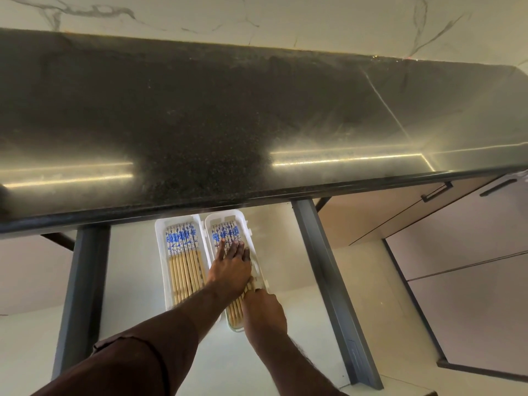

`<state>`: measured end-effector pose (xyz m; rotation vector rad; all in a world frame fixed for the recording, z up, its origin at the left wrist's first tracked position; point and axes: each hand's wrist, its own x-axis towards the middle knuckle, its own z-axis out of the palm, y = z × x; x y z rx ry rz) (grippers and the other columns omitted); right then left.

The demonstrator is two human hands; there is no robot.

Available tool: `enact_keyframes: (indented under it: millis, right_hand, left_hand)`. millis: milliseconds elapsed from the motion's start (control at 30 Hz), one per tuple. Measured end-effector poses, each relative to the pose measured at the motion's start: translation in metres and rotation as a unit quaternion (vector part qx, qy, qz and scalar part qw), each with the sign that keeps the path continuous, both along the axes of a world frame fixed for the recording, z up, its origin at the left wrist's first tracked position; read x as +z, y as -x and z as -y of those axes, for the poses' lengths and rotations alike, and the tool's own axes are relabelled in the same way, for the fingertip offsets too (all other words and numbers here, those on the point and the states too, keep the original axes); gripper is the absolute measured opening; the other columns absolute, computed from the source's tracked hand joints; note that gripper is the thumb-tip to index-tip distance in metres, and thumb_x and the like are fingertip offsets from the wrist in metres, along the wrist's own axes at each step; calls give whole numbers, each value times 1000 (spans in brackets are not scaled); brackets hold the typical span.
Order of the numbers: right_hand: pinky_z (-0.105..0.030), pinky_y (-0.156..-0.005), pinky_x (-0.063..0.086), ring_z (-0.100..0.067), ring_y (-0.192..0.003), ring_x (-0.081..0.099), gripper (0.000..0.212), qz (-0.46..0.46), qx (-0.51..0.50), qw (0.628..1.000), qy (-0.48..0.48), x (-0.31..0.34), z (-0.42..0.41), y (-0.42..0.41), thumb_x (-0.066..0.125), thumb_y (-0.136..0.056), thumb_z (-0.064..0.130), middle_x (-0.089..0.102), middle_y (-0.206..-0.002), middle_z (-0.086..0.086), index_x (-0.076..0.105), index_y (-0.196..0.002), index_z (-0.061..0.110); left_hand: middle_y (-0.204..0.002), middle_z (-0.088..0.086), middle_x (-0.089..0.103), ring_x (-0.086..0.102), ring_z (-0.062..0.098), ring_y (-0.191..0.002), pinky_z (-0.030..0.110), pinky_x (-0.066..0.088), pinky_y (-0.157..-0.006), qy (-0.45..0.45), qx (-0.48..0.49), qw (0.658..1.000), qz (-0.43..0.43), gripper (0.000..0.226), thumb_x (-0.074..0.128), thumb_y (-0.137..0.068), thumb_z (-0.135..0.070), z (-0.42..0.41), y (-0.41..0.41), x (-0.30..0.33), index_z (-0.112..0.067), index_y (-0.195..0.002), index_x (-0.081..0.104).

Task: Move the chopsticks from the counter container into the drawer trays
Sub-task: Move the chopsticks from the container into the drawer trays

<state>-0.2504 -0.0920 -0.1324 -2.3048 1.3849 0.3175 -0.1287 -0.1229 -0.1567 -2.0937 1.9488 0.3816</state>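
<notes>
Two white trays lie side by side in the open drawer [291, 252]. The left tray [160, 252] holds several bamboo chopsticks [184, 261] with blue-and-white patterned tops, laid in a row. The right tray [257, 270] holds a similar row of chopsticks [225, 232]. My left hand [230, 270] lies flat on the right tray's chopsticks, fingers spread toward the patterned ends. My right hand [264, 310] rests at the near end of that tray, fingertips touching the bare bamboo tips. No counter container is in view.
A dark speckled counter [228, 124] overhangs the drawer's far end and hides the trays' tops. Grey drawer side rails [328, 281] run on both sides. Closed cabinet fronts with black handles [437, 191] stand to the right. A marble wall lies behind.
</notes>
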Motion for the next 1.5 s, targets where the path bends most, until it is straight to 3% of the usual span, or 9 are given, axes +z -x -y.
enact_keyframes:
  millis: [167,300,667,1000,1300,1500]
  right_hand:
    - [-31,-81,55,-23,-90,68,30,29,-1,996,83,17,3,2,66,-89,34,71,-104,-10,65,-108,11]
    - [-29,-90,53,-23,-102,67,43,50,-2,998,50,30,3,3,59,-92,43,67,-118,-6,56,-124,15]
    - [-29,-81,58,-20,-90,71,46,79,-18,992,100,73,-1,19,52,-90,55,69,-113,2,55,-120,21]
    - [-33,-83,59,-22,-95,71,49,123,14,980,156,118,-18,42,61,-88,50,67,-119,0,54,-125,20]
    - [-27,-68,57,-20,-87,72,41,172,49,958,223,150,-53,85,65,-88,41,72,-107,-1,58,-121,18]
    - [-27,-68,57,-18,-89,72,43,214,73,944,242,169,-78,96,66,-89,39,72,-111,1,59,-126,18]
  left_hand:
    - [-161,18,17,7,33,-150,56,-7,-116,24,1,1000,-10,66,44,-99,-29,-4,-1,9,-5,-152,14]
    - [-162,15,15,5,31,-151,55,-8,-118,42,13,999,-23,63,40,-100,-27,-9,-3,20,-6,-153,14]
    - [-164,9,4,0,31,-150,51,-15,-114,89,84,989,-79,67,31,-101,-40,-42,1,46,-12,-155,2]
    - [-164,7,3,-2,31,-150,51,-13,-114,174,140,971,-85,66,33,-101,-40,-85,18,88,-14,-155,6]
    - [-164,6,-3,-6,29,-149,50,-10,-114,210,217,948,-106,72,32,-99,-48,-158,42,115,-20,-155,-3]
    - [-157,0,-14,-16,22,-143,49,-11,-115,245,242,932,-111,72,29,-99,-47,-209,54,129,-20,-150,-14]
